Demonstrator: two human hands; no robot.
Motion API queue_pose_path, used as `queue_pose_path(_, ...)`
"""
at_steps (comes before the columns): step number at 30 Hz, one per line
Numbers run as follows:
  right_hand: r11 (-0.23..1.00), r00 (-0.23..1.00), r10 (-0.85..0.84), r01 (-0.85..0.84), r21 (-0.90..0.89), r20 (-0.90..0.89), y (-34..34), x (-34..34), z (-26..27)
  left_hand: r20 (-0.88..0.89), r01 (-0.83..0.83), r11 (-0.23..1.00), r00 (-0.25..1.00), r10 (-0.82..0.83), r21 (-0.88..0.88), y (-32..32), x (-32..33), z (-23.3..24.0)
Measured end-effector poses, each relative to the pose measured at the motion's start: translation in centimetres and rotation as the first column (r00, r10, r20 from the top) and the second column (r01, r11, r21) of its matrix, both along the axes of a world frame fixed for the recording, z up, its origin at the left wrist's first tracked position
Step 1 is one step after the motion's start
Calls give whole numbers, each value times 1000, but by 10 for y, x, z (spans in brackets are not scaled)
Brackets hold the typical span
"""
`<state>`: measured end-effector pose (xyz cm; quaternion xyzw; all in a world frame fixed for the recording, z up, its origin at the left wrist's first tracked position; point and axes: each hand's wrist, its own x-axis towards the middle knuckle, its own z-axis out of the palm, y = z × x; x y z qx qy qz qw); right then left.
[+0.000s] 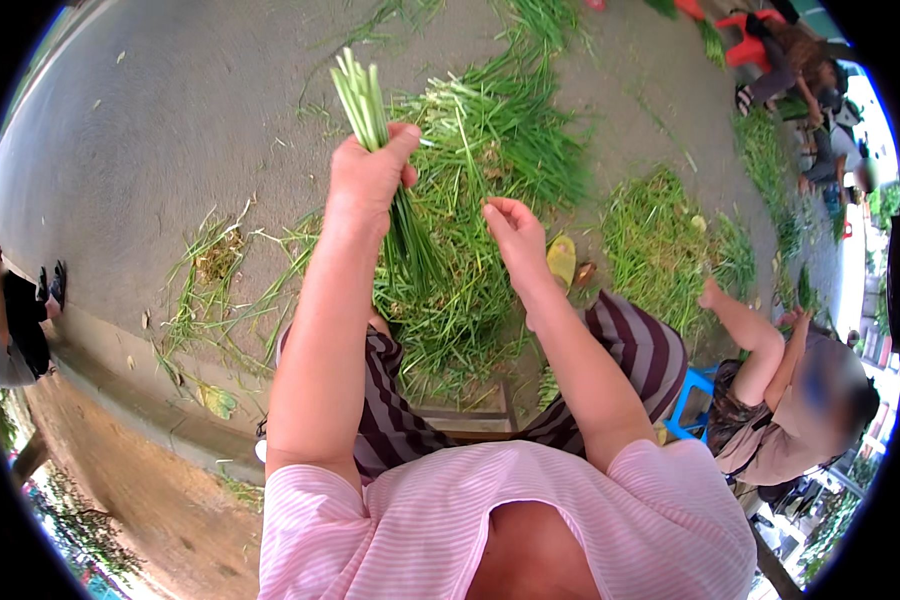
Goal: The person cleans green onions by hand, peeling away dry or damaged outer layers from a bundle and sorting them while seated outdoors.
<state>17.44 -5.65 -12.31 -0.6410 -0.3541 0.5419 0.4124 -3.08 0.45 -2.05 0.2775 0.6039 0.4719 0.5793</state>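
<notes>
A bundle of long green stalks, likely garlic chives (361, 101), is gripped in my left hand (371, 176). Its pale cut ends point up and away, while the dark green leaves hang below my fist. Between the thumb and fingers of my right hand (516, 236) is a single thin stalk (466, 146), pinched near its lower end. Both hands are above a heap of loose green leaves and trimmings (457, 322) on the ground between my legs. Beyond them lies a larger pile of chives (525, 142), its whitish ends toward the left.
A person on a blue plastic stool (691, 401) sits at my right by another heap of trimmings (656, 247). Farther off, people work near a red stool (746, 45). A yellow slipper (561, 259) lies past my right knee. A curb (142, 420) runs along the left.
</notes>
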Motion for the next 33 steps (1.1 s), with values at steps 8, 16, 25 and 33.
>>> queue_pose_path(8,924,965,260,-261,281,39,-20,-9,92,114,205,978,972,-206,22,-10,12,7)
queue_pose_path(16,911,953,264,-297,286,152,16,24,124,467,396,911,789,-400,112,-15,31,17)
queue_pose_path(25,893,852,437,-449,28,-288,28,32,123,497,449,878,731,-468,166,-15,42,20)
queue_pose_path(33,805,697,449,-587,-86,-559,18,44,110,353,181,982,917,-185,45,8,23,5)
